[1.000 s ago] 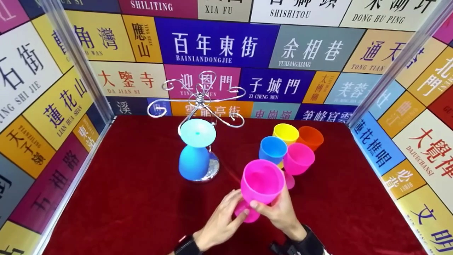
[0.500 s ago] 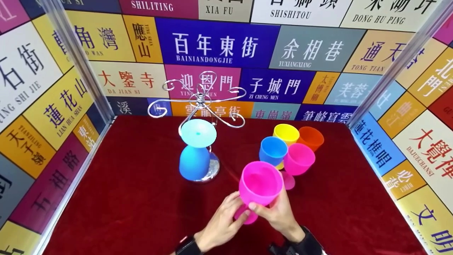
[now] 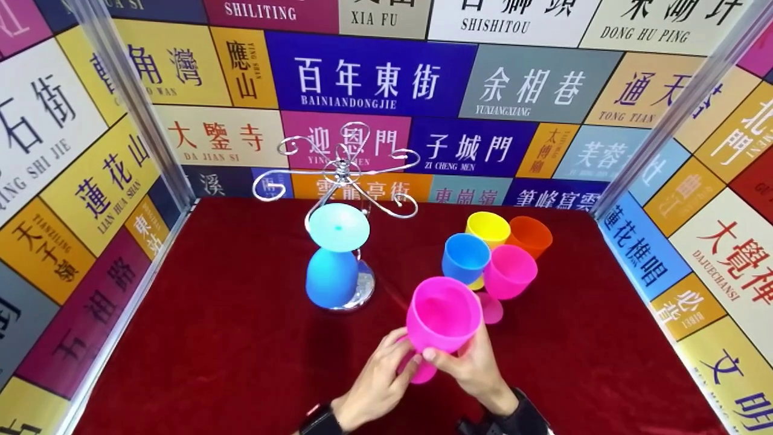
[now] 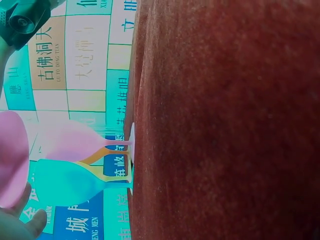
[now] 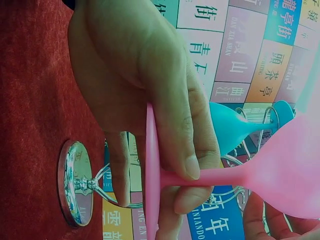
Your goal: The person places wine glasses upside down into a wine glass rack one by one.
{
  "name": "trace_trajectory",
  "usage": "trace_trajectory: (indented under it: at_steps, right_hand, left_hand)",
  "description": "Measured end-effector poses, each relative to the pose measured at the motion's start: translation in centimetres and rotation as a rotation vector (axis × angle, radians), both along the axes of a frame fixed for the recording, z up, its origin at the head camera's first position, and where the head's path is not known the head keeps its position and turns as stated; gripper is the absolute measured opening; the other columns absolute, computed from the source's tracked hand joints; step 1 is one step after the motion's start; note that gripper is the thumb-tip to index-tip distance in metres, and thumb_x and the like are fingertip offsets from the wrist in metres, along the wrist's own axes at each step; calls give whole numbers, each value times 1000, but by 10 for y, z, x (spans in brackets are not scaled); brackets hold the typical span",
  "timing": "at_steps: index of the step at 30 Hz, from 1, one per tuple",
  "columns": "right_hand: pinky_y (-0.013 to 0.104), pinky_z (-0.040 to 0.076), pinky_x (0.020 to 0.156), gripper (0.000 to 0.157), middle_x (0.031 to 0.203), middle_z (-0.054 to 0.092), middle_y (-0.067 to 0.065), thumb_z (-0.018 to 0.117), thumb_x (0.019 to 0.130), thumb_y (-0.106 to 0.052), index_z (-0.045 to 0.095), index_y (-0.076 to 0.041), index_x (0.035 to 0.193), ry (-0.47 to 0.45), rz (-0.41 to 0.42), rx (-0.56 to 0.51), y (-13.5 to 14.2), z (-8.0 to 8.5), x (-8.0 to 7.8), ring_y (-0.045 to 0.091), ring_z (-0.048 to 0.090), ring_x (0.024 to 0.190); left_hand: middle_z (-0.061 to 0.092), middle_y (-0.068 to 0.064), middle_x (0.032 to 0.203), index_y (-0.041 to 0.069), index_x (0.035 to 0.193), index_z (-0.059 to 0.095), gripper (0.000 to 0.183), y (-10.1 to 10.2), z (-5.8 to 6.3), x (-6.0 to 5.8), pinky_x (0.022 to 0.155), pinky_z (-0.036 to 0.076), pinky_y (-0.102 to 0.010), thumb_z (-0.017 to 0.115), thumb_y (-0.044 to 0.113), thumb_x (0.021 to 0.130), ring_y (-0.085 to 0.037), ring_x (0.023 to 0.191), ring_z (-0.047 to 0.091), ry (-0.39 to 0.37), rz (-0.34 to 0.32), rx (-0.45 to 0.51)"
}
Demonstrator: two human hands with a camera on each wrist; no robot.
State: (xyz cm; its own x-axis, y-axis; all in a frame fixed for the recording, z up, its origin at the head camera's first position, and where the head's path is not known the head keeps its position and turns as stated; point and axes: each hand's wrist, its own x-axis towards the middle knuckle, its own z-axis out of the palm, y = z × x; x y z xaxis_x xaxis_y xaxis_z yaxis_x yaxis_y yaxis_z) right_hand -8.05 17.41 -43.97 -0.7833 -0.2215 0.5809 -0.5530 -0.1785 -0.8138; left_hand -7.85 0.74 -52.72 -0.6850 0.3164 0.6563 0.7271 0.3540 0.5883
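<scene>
Both hands hold a pink goblet (image 3: 444, 317), its mouth tipped toward the head camera. My left hand (image 3: 375, 382) pinches its stem just above the foot; in the right wrist view the thumb and fingers of the left hand (image 5: 172, 130) close on the stem (image 5: 215, 176). My right hand (image 3: 481, 368) grips the bowl, thumb on the near side, fingers mostly hidden behind it. Fingers (image 5: 265, 222) of the right hand show under the bowl. To the left, a blue goblet (image 3: 332, 278) hangs upside down on a chrome rack (image 3: 342, 172) with curled arms.
Right of the rack, upright goblets stand close together: blue (image 3: 466, 258), pink (image 3: 511, 272), yellow (image 3: 488, 227) and orange (image 3: 531, 235). A dark red cloth (image 3: 241, 362) covers the table. Printed panels (image 3: 368, 72) wall in the back and sides, with clear corner strips.
The held pink goblet and both hands have shifted slightly down and left, toward the person. Both grips stay the same; the rack and the standing goblets have not moved.
</scene>
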Motion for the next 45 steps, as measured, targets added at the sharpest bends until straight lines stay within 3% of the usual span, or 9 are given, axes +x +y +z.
trace_trajectory:
  at_steps: [11, 17, 21, 27, 35, 39, 45]
  right_hand:
    - [33, 53, 98, 87, 134, 51, 25, 78, 78, -4, 25, 7, 147, 34, 34, 1, 1, 0, -1, 27, 58, 120]
    - [31, 46, 107, 99, 145, 39, 24, 79, 82, -21, 13, 3, 153, 63, 57, 6, 5, 1, -5, 28, 47, 131]
    - [30, 44, 109, 103, 143, 41, 25, 77, 84, -32, 9, 4, 153, 94, 70, -7, 11, 3, -4, 28, 46, 132]
    - [31, 41, 112, 104, 147, 38, 27, 71, 88, -41, 5, 8, 151, 138, 93, -11, 22, 7, -1, 29, 44, 136]
    - [35, 35, 118, 99, 148, 31, 36, 68, 90, -38, 5, 10, 150, 189, 90, -24, 36, 8, -6, 35, 38, 141]
    - [36, 33, 119, 97, 148, 34, 32, 69, 90, -37, 9, 9, 150, 201, 73, -19, 45, 9, -9, 37, 40, 139]
    - [38, 38, 116, 94, 148, 33, 34, 69, 91, -34, 11, 13, 149, 217, 66, 20, 56, 10, -12, 39, 41, 137]
  left_hand:
    - [68, 8, 116, 18, 116, 63, 19, -7, 3, 2, 105, 48, -34, 54, 13, 100, -16, 126, 55, 25, 16, -38]
    - [69, 7, 110, 15, 111, 63, 17, -15, 9, 2, 103, 49, -28, 55, 8, 98, -14, 122, 56, 58, 9, -54]
    - [67, 7, 100, 13, 102, 63, 10, -21, 14, 2, 103, 47, -23, 56, 8, 97, -13, 118, 58, 99, 20, -87]
    - [69, 5, 102, 13, 101, 63, 9, -31, 20, 5, 98, 49, -23, 54, 12, 98, -12, 114, 58, 127, 52, -167]
    - [69, 7, 101, 15, 109, 65, 17, -45, 31, 6, 99, 50, -24, 51, 17, 100, -14, 117, 59, 136, 32, -311]
    - [66, 9, 92, 17, 102, 64, 13, -50, 37, 7, 98, 50, -24, 52, 18, 100, -14, 114, 59, 165, 22, -388]
    - [63, 12, 85, 21, 91, 61, 13, -55, 44, 8, 95, 50, -22, 51, 20, 99, -11, 109, 59, 140, 32, -492]
